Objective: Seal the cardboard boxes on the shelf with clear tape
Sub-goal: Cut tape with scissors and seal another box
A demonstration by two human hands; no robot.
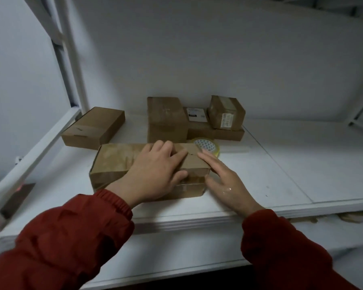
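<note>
Now, 1 cardboard box (113, 162) pressed.
Left hand (155, 172) flat on top, right hand (224, 181) flat against its right end, by the shelf's (281, 174) front edge.

The tape roll (208, 145) is partly hidden just beyond the right hand (224, 181); label (195, 112) print farther back cannot be read.

A white shelf (281, 164) carries a tall box (167, 119); a wide box (117, 162) lies in front of it, a flat box (93, 127) to its left, a tape roll (208, 145) and a long box (216, 133) to its right.
</note>
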